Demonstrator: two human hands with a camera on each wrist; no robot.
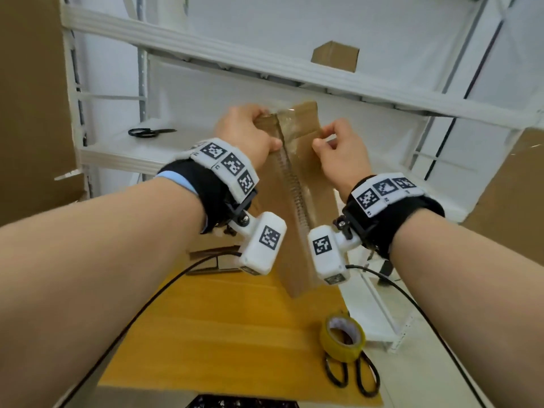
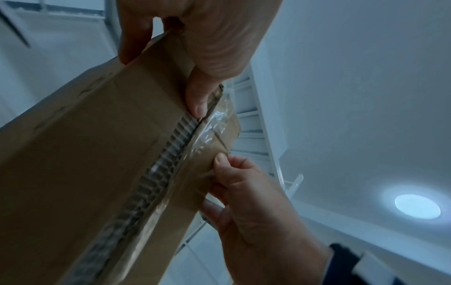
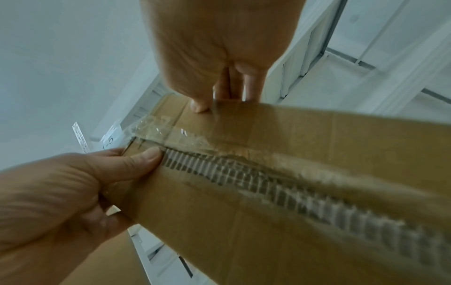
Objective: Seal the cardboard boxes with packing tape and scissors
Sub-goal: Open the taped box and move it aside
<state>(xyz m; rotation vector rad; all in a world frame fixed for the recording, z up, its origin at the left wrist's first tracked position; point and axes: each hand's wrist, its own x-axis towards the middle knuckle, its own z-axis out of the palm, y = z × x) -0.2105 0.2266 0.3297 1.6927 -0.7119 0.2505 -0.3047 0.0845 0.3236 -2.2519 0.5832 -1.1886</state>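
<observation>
I hold a long brown cardboard box point(image 1: 275, 207) upright over the wooden table point(image 1: 220, 319). Clear tape point(image 2: 214, 123) covers its centre seam, where the corrugated edge shows through. My left hand point(image 1: 254, 128) grips the box's top left, thumb lying beside the seam point(image 3: 146, 156). My right hand point(image 1: 325, 141) pinches the top right edge, thumb point(image 3: 200, 106) on the taped face and fingers behind. A yellowish tape roll point(image 1: 343, 340) rests on black-handled scissors point(image 1: 363, 381) at the table's right front.
White metal shelving point(image 1: 265, 69) stands right behind the box. A second pair of scissors point(image 1: 150, 131) lies on its lower shelf and a small cardboard box point(image 1: 335, 55) on an upper one. Large cardboard sheets stand at the left point(image 1: 29, 98) and right point(image 1: 515, 187).
</observation>
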